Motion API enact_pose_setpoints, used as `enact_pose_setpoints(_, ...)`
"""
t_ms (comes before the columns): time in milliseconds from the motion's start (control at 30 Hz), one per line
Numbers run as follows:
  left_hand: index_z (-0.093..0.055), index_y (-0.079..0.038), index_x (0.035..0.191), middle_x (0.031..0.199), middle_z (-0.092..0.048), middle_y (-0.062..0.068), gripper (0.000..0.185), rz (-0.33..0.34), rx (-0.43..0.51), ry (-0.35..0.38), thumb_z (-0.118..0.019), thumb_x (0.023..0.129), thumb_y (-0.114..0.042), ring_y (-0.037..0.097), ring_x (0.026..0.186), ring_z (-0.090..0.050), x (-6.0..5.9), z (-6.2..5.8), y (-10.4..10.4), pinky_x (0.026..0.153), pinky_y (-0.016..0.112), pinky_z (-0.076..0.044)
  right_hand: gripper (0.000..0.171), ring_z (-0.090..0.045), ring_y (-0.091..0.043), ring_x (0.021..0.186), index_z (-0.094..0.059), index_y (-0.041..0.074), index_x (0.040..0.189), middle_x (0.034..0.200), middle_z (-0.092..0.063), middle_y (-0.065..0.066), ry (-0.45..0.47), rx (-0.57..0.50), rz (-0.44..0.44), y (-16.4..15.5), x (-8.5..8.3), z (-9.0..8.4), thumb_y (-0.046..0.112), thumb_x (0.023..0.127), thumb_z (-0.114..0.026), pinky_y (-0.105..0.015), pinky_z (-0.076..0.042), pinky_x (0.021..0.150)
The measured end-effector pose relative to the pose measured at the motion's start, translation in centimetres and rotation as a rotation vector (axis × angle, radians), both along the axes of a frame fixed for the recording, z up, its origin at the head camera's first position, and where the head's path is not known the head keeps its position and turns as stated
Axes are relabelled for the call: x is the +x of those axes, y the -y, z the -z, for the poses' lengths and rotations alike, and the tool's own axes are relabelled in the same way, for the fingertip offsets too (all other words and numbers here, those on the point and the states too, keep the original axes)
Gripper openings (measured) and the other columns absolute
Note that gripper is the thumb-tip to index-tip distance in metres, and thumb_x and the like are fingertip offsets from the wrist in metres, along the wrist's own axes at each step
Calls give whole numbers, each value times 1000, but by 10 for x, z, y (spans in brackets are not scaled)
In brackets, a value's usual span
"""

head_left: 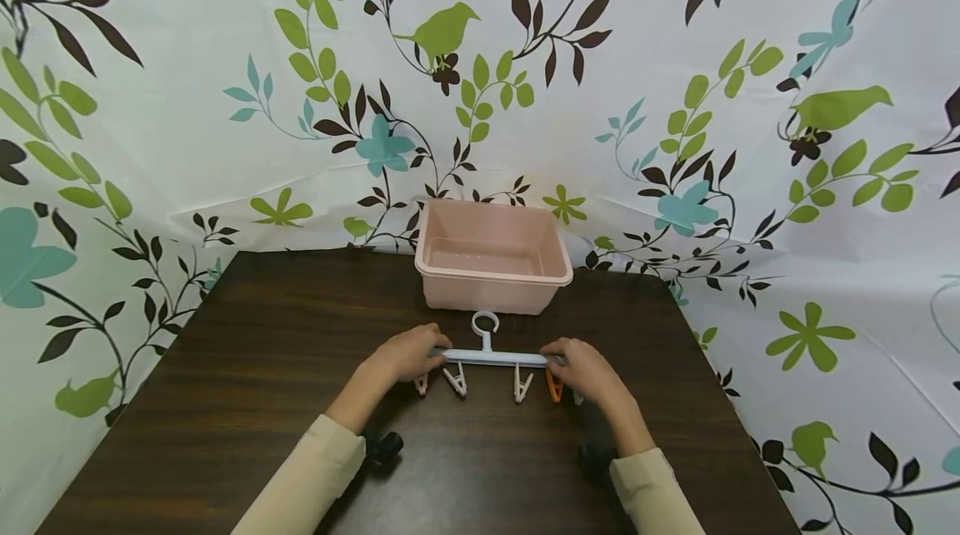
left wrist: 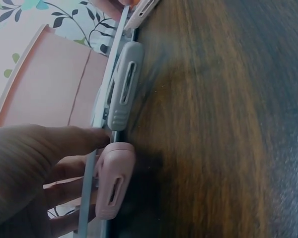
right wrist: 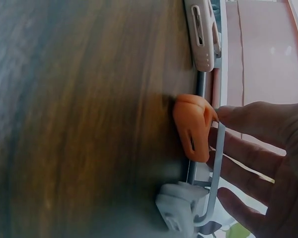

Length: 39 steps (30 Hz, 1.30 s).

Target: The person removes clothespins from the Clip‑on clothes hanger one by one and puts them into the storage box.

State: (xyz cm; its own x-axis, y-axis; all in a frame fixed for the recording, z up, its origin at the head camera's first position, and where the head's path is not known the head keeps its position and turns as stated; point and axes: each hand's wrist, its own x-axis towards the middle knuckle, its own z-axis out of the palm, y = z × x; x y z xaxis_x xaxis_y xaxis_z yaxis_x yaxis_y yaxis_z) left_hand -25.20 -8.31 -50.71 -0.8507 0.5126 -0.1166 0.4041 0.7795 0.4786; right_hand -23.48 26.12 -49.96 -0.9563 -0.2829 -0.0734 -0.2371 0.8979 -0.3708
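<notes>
Cream sleeves (head_left: 318,460) come up first from the bottom edge of my head view, a black object (head_left: 386,447) just beside the left wrist, over a dark wooden table (head_left: 225,410). Past them I see five clips hanging in a row along a pale hanger (head_left: 495,358): a pink clip (left wrist: 115,181), a grey-white clip (left wrist: 124,87), a beige clip (head_left: 521,385), an orange clip (head_left: 554,386) and a grey clip (right wrist: 181,206). I cannot tell whether they touch the wood. My left hand (head_left: 407,354) grips one end of the bar, fingers behind it and thumb between the first two clips. My right hand (head_left: 587,370) holds the other end likewise, thumb by the orange one. Just beyond the hook (head_left: 486,342) stands a pink basin (head_left: 487,293), then a leaf-patterned cloth (head_left: 187,127).
</notes>
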Motion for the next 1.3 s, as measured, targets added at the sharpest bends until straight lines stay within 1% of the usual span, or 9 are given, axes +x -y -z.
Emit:
enact_pose_setpoints(100,-76,-10,132,121,-65,5,28,1,-13,-20,-71,106,-19,26,118,-65,1,2,-2,103,50,-55,21,-71,-25,108,-81,13,121,123,-78,-6,12,1,10,2,-1,0,15,101,-75,-54,-56,99)
enact_pose_setpoints(267,-77,-12,131,120,-64,4,27,-3,-22,-34,-72,105,-21,25,118,-64,0,5,-4,102,50,-55,22,-72,-28,114,-81,13,122,123,-77,-6,22,-5,16,6,-2,4,15,101,-76,-55,-56,102)
enact_pose_setpoints(467,-76,-13,131,122,-64,5,27,10,-13,-56,-73,105,-21,27,117,-63,-2,8,-6,99,51,-55,22,-71,-27,115,-80,13,122,120,-74,-3,15,-25,11,7,-2,10,16,99,-79,-54,-56,103)
enact_pose_setpoints(633,-77,-13,128,121,-64,4,25,21,-17,-68,-74,104,-21,26,117,-64,-5,11,-6,97,50,-57,18,-70,-24,109,-81,15,117,116,-74,-1,0,-68,5,6,-4,13,15,99,-79,-53,-56,102)
enact_pose_setpoints(700,-78,-13,124,117,-64,4,22,19,-10,-71,-75,104,-20,25,115,-65,-5,11,-7,95,50,-57,16,-70,-22,107,-81,15,115,114,-74,0,0,-89,-1,5,-4,14,15,99,-79,-52,-56,101)
enact_pose_setpoints(933,-77,-11,121,117,-64,3,19,12,4,-39,-74,104,-18,23,113,-65,-3,8,-6,97,49,-58,13,-70,-21,105,-81,15,113,115,-75,-1,19,-140,-31,2,-3,13,15,100,-78,-52,-57,98)
enact_pose_setpoints(1200,-77,-10,121,119,-65,4,19,17,38,-17,-73,104,-17,25,115,-67,2,2,-4,100,50,-57,16,-68,-19,104,-80,15,117,120,-76,-4,64,-171,-25,1,-1,8,17,101,-77,-50,-57,96)
enact_pose_setpoints(1300,-77,-12,120,120,-66,3,17,16,50,-14,-73,104,-17,25,115,-68,3,2,-3,101,50,-57,16,-67,-17,100,-80,15,117,118,-77,-4,77,-190,-23,0,0,6,17,101,-77,-49,-57,93)
